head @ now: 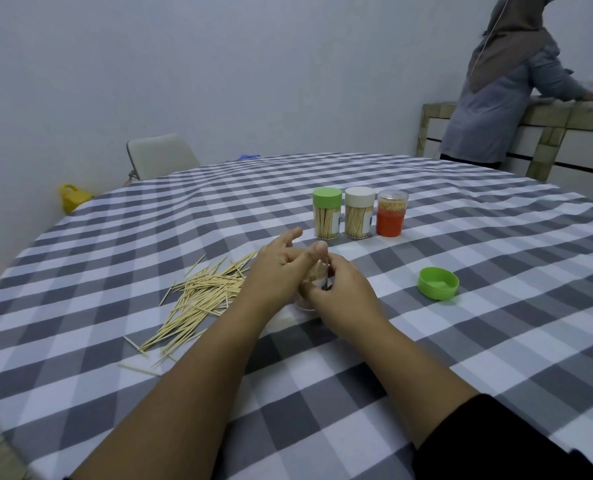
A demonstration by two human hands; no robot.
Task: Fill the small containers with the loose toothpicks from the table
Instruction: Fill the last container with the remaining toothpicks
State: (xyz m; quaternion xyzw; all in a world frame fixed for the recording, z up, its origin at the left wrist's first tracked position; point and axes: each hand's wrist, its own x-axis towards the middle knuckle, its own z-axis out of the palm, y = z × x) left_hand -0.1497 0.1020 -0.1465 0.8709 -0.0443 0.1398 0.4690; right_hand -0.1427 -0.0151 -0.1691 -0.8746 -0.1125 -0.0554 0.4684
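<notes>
Filling a clear container, both hands closed around it

Right hand (pixel 340 289) and left hand (pixel 281 268) curl round the clear container (pixel 317 277) (mostly hidden), mid-table. Loose toothpicks (pixel 198 299) lie just left of it. Green lid (pixel 438 283) rests apart to the right. Farther back stand three filled containers (pixel 359 213) in a row.

left: toothpick pile (pixel 198 299) | ahead: three jars (pixel 359 213) in a row | right: green lid (pixel 437 283), bare cloth beyond
</notes>
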